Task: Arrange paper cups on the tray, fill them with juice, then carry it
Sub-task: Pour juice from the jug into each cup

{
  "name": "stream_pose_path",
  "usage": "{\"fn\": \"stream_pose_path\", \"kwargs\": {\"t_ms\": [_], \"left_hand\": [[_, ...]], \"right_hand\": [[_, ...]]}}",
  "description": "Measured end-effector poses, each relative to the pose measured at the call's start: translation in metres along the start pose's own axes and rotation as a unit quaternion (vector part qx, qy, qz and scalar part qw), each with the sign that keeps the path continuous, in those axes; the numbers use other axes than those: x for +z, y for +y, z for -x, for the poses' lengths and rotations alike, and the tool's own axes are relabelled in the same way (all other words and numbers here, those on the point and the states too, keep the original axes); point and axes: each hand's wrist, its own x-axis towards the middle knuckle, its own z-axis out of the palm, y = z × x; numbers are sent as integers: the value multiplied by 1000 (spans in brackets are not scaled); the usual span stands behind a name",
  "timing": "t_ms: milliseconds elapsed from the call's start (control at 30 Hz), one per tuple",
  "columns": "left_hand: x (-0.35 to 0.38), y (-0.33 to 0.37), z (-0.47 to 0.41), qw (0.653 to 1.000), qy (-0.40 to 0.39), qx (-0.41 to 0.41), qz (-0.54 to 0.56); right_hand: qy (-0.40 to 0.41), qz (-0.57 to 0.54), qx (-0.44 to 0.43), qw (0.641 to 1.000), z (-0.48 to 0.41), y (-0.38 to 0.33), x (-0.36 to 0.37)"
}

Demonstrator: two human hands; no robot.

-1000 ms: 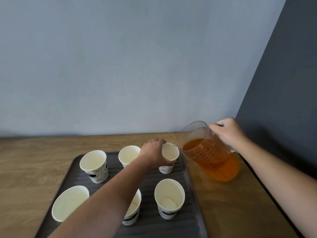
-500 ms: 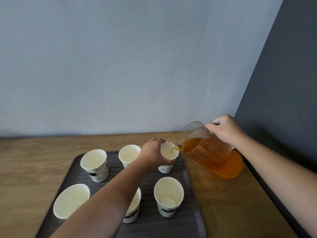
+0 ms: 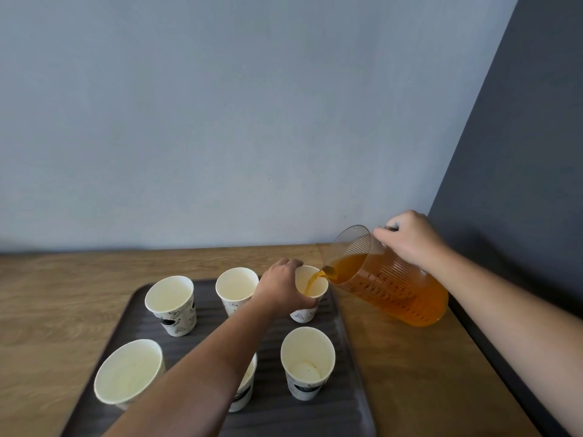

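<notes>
Several white paper cups stand on a dark ribbed tray (image 3: 342,405). My left hand (image 3: 282,290) grips the back right cup (image 3: 315,287) by its side. My right hand (image 3: 410,238) holds the handle of a clear plastic jug (image 3: 394,285) of orange juice, tilted with its spout over that cup. A stream of juice runs into the cup. The back middle cup (image 3: 236,287), back left cup (image 3: 170,302), front left cup (image 3: 127,372) and front right cup (image 3: 307,361) look empty. My left forearm hides most of the front middle cup (image 3: 244,389).
The tray lies on a wooden table (image 3: 56,310) against a pale blue wall. A dark grey wall (image 3: 520,152) closes the right side, close to the jug. Bare wood shows left of the tray and between the tray and the right wall.
The jug has tipped further and moved toward the back right cup. Juice now streams into that cup. My left hand keeps its grip on the cup.
</notes>
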Motion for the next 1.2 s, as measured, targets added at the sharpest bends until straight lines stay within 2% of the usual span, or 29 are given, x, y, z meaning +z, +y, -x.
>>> {"fn": "stream_pose_path", "kwargs": {"t_ms": [467,1200], "left_hand": [[-7,-2,5,1000,-13,-6,12],[-5,-9,0,999,-9,-6,-50]], "right_hand": [[-13,12,2,1000,0,-6,-3],[-12,36,8,999,-2,-14,-10]]}}
